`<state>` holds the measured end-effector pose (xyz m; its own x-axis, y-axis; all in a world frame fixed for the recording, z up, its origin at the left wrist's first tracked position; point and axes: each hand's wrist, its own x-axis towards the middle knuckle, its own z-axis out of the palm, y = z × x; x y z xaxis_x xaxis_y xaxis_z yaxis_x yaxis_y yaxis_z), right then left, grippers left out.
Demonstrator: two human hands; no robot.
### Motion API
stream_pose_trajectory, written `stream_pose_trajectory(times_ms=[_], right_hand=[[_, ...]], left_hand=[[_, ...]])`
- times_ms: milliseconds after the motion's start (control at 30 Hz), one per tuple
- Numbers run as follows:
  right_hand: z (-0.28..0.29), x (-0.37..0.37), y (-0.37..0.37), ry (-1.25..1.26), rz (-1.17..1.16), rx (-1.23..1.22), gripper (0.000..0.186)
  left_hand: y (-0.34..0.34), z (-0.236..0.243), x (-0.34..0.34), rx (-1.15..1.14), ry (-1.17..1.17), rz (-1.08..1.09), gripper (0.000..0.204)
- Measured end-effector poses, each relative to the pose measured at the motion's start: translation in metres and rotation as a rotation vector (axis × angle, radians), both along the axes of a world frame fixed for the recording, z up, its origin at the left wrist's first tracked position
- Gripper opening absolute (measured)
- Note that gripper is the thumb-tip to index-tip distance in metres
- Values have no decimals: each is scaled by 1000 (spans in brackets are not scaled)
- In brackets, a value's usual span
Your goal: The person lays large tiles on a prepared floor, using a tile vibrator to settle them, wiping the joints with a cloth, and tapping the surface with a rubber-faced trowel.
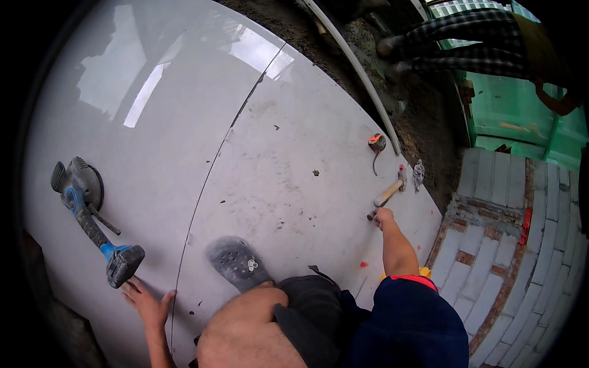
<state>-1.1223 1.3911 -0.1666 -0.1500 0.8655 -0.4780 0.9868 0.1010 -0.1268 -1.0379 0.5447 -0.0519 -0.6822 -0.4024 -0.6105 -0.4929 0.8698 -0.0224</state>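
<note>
My left hand (pixel 149 305) lies on the large glossy light tile (pixel 165 184), fingers apart, beside the joint line. Its fingertips are right by the near end of a blue and black tile suction lifter (pixel 92 228), partly behind it; I cannot tell whether they touch. At the right, my right hand (pixel 385 217) is closed low over the tile, with a small dark end sticking out by the fingers. What it holds is mostly hidden. Just beyond it lies a hammer (pixel 388 194) with a wooden handle.
A tape measure (pixel 377 143) and a crumpled grey piece (pixel 418 175) lie near the tile's far right edge. Beyond are a long pale bar (pixel 359 67) and bare soil. Another person (pixel 472 46) stands at upper right. A brick wall (pixel 509 245) rises at right.
</note>
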Motion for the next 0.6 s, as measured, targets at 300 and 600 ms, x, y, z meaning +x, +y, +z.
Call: stream_pose_trajectory(times_ms=[300, 600], right_hand=[[-5, -21, 39, 87, -11, -211, 36], [79, -247, -87, 471, 307, 218, 34]], left_hand=[[-26, 2, -24, 106, 2, -89, 117], [-69, 19, 81, 64, -98, 142, 99]])
